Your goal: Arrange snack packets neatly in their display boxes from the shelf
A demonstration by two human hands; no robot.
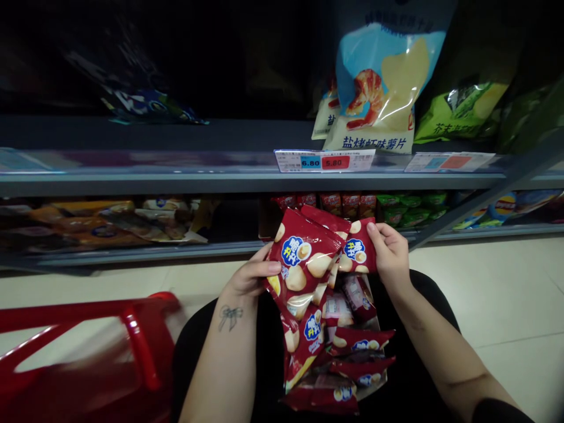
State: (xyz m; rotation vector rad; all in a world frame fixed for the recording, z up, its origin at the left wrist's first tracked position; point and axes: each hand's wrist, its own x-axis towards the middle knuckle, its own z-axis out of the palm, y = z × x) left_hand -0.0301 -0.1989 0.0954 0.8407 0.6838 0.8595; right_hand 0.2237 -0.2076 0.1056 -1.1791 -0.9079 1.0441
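Hands [249, 275] [391, 254] hold packets [302, 261] near a basket [143, 346], perhaps.

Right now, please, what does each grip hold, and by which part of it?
The left grip holds a red packet by its left edge; the right grip holds another red packet by its upper right edge.

One camera sits on the person's head. It looks forward and down. The lap [268, 358] and the two hands [249, 276] are close, low in the middle of the view. Past them, a little farther off, it faces the store shelves [220, 183], with the tiled floor [506, 294] on both sides.
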